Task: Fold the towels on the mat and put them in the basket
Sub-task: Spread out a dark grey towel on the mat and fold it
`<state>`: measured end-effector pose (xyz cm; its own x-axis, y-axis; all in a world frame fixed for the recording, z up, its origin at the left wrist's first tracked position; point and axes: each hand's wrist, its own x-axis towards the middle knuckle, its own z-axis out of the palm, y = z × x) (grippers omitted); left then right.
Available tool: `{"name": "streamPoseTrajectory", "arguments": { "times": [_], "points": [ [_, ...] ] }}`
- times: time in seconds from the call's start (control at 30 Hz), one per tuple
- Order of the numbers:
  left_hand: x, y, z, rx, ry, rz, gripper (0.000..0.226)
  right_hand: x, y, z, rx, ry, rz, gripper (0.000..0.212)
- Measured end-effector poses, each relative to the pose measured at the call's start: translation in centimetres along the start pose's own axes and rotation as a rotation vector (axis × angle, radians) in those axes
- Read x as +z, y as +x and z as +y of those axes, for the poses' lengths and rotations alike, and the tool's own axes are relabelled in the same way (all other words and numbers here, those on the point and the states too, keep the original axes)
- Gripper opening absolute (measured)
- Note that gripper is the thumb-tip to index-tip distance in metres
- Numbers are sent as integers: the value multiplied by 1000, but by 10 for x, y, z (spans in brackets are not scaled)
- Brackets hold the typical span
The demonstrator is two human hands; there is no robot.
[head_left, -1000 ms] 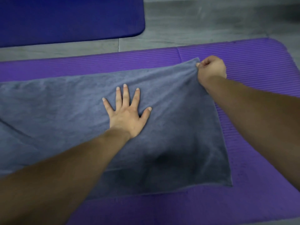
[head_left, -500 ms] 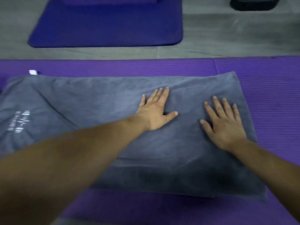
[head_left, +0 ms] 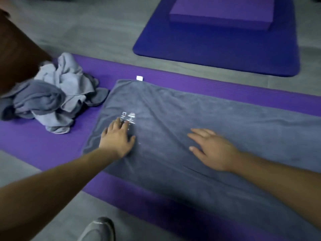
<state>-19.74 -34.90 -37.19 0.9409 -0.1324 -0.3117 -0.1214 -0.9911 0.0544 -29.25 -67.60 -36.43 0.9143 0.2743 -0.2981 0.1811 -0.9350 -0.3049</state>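
A grey towel (head_left: 199, 122) lies spread flat along the purple mat (head_left: 43, 145), folded once lengthwise, with a white printed logo near its left end and a white tag at the far left corner. My left hand (head_left: 117, 138) rests palm down on the towel's left end, fingers apart, touching the logo. My right hand (head_left: 212, 149) lies flat on the towel's middle, fingers spread and pointing left. A crumpled heap of grey towels (head_left: 55, 100) sits on the mat to the left of the spread towel.
A brown object (head_left: 15, 54), blurred, fills the upper left edge beside the heap. On the grey floor beyond lies a dark blue mat (head_left: 217, 49) with a purple block (head_left: 220, 13) on it. A grey shoe (head_left: 99, 228) shows at the bottom edge.
The view has swung left. Both hands slid left along the towel, the left one reaching the logo end. One second ago my right hand pinched the towel's far right corner; now it lies flat.
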Motion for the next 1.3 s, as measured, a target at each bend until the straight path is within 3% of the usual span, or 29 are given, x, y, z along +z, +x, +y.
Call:
{"name": "streamPoseTrajectory", "arguments": {
  "times": [0.1, 0.2, 0.43, 0.67, 0.9, 1.07, 1.2, 1.3],
  "points": [
    [10, 3, -54, -121, -95, -41, 69, -1, 68, -52, 23, 91, 27, 65],
    [4, 8, -93, -189, -189, 44, 61, -7, 129, -89, 73, 207, 111, 43],
    [9, 5, -157, -315, -500, -15, 47, -35, 277, -152, 157, 465, 241, 18],
    [11, -12, -185, -367, -476, -102, 37, -44, 372, -154, 332, 532, 308, 20],
    [9, -21, -187, -352, -503, -144, 32, -45, 394, -159, 335, 453, 249, 31],
    [10, -25, -187, -373, -557, -193, 28, -49, 405, -168, 310, 419, 196, 12],
    [10, -29, -185, -333, -551, -224, 27, -52, 410, -171, 398, 457, 113, 22],
    [7, -26, -195, -344, -637, -247, 22, -58, 412, -172, 400, 577, 201, 25]
  ]
}}
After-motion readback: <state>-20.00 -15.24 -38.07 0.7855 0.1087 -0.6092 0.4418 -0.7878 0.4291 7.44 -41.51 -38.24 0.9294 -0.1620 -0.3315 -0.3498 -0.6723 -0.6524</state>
